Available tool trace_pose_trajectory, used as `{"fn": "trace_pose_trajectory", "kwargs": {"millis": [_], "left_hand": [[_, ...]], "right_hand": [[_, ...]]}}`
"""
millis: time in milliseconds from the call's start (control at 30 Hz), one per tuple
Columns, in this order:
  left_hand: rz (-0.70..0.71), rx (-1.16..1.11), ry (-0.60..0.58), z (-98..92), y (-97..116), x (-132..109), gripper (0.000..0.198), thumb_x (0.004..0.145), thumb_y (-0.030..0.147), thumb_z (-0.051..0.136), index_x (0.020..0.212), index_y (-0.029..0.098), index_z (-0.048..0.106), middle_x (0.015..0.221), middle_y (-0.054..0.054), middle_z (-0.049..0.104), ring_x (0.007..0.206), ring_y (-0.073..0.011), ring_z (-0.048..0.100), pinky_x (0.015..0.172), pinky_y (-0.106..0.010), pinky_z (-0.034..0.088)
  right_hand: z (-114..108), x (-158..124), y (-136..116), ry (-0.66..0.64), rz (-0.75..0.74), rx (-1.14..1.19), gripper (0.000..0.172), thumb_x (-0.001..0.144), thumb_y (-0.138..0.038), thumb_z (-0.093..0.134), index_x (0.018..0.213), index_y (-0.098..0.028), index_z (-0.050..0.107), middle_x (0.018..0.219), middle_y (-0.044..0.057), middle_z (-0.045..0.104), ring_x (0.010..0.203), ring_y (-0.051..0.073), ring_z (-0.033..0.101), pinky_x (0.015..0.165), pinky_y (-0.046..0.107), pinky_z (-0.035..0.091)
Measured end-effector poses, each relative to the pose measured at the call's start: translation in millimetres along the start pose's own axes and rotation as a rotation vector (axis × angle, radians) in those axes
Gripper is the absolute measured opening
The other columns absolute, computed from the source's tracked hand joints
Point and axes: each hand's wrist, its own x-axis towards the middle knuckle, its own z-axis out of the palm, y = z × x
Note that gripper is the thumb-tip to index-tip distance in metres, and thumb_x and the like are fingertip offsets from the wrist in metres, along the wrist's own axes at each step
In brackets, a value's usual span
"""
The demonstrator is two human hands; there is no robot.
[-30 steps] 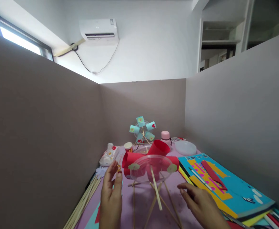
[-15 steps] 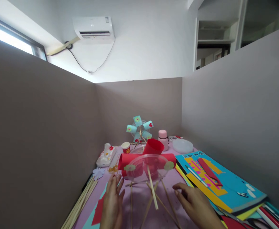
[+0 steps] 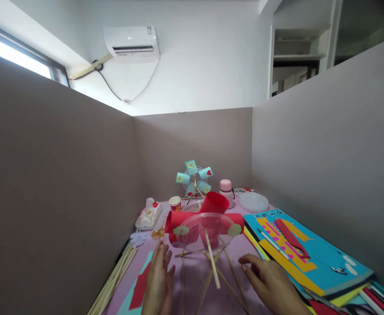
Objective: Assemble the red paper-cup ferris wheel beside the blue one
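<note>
From the head view, we see our left hand (image 3: 158, 279) and our right hand (image 3: 271, 280) apart from each other, one on either side of a red wheel model (image 3: 214, 203). Both are empty: our left fingers point forward, fairly straight, with the thumb away from them, while our right fingers bend loosely inward. Neither hand touches the model, which stands between and a little beyond them on the purple table (image 3: 191, 278). Its red paper tubes show behind a clear disc (image 3: 223, 239) bearing two pale green flower shapes, and a thin stick (image 3: 213, 260) juts from the disc toward us, above crossed wooden legs (image 3: 204, 286).

Just past our left fingertips lie some orange bands (image 3: 158, 234); beside that hand are red paper (image 3: 138, 289) and a bundle of sticks (image 3: 113, 284). Near our right hand, a blue board (image 3: 338, 256) carries a red tool (image 3: 290, 236) and a pen (image 3: 274, 244), with scissors (image 3: 323, 300) at its near edge. Farther back we see a light-blue wheel model (image 3: 191, 166), a paper cup (image 3: 175, 204) and a pink bottle (image 3: 225, 189).
</note>
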Motion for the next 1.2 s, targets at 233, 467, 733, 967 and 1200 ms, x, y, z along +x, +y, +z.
{"fn": "trace_pose_trajectory", "kwargs": {"millis": [233,467,733,967,1200], "left_hand": [[0.046,-0.029,-0.020,-3.8,0,5,0.033,0.090,0.024,0.041,0.123,0.025,0.049,0.134,-0.009,0.050,0.118,-0.0227,0.052,0.103,-0.043,0.035],[0.515,-0.093,-0.150,12.1,26,-38,0.046,0.083,0.045,0.052,0.128,0.038,0.043,0.139,0.000,0.045,0.127,-0.0239,0.041,0.110,-0.047,0.021],[0.652,0.019,-0.134,11.3,29,-54,0.052,0.081,0.049,0.054,0.129,0.034,0.042,0.135,-0.004,0.050,0.125,-0.0254,0.044,0.106,-0.043,0.030],[0.623,0.337,-0.070,3.4,14,-34,0.053,0.080,0.051,0.053,0.128,0.029,0.045,0.136,-0.006,0.048,0.125,-0.0248,0.043,0.106,-0.042,0.030],[0.568,0.515,-0.216,-2.8,-6,-10,0.049,0.081,0.047,0.052,0.125,0.027,0.046,0.136,-0.006,0.048,0.126,-0.0241,0.041,0.105,-0.043,0.030]], "right_hand": [[1,0,0,0.000,0.018,0.004,0.039,0.085,-0.036,0.032,0.097,-0.022,0.067,0.072,0.006,0.071,0.071,0.023,0.066,0.062,0.030,0.040],[3,1,0,-0.020,0.020,0.017,0.038,0.085,-0.035,0.034,0.097,-0.022,0.067,0.069,0.005,0.071,0.068,0.023,0.066,0.060,0.031,0.038],[1,1,-1,-0.010,0.018,0.011,0.037,0.086,-0.035,0.034,0.096,-0.022,0.067,0.069,0.005,0.071,0.065,0.023,0.065,0.059,0.031,0.038],[0,0,0,0.017,0.007,0.037,0.038,0.086,-0.038,0.033,0.096,-0.023,0.066,0.073,0.005,0.072,0.073,0.025,0.067,0.064,0.032,0.042],[-5,1,0,0.034,0.007,0.084,0.039,0.086,-0.041,0.033,0.096,-0.024,0.067,0.080,0.005,0.074,0.077,0.024,0.068,0.068,0.031,0.044]]}}
